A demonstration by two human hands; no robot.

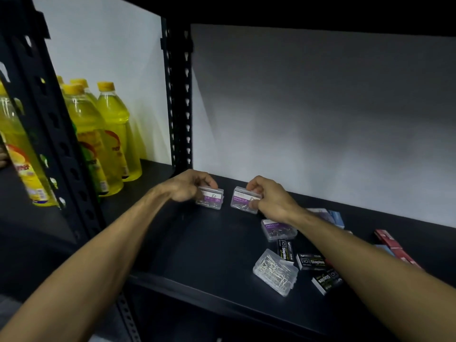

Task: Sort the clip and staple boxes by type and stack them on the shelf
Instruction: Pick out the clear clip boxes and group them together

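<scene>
On the black shelf [202, 243], my left hand [187, 187] grips a clear paper clip box with a purple label [212, 199], standing near the back wall. A hand's width to its right, my right hand [270, 197] pinches a second, matching clip box [243, 200], also upright. Two more clear clip boxes lie on the shelf: one with its purple label up [278, 229] under my right wrist, one turned over [275, 271] toward the front edge. Three black staple boxes [311, 261] lie jumbled beside them.
Red boxes [392, 243] and blue boxes [335, 217] lie at the right, partly hidden by my right forearm. Several yellow bottles [111, 137] stand in the left bay beyond the black perforated upright [179, 95]. A white wall backs the shelf.
</scene>
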